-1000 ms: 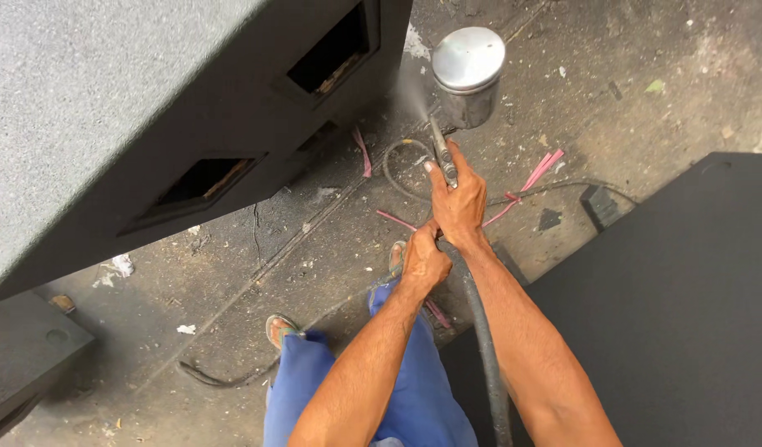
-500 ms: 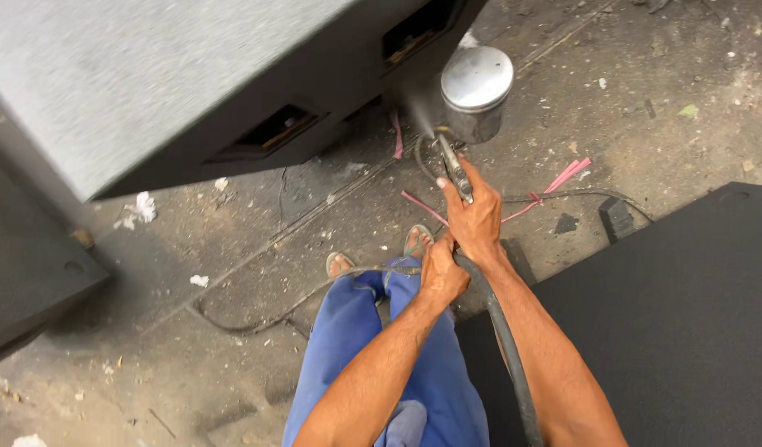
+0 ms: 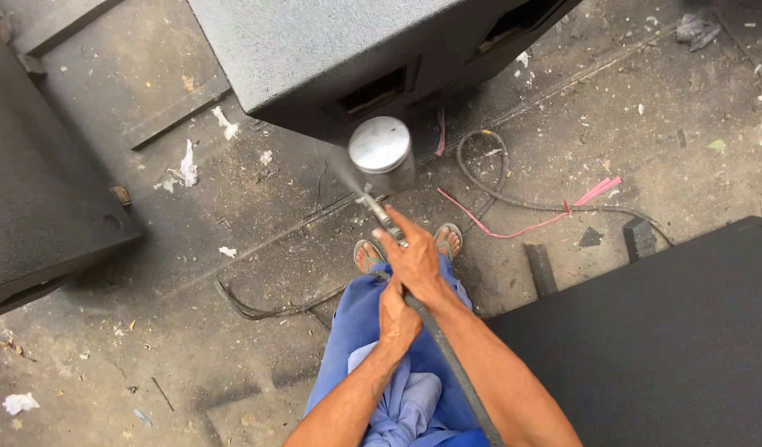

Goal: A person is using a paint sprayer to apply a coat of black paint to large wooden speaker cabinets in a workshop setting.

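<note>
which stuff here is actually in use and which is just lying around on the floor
In use: spray gun with its metal cup, air hose, right hand, left hand, black box.
Lying about: pink strip, paper scraps, loose cable.

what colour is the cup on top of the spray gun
Shiny silver metal cup, clearest in the head view.

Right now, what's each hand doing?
Right hand: closed around the spray gun handle.
Left hand: closed on the black air hose just behind it.
</note>
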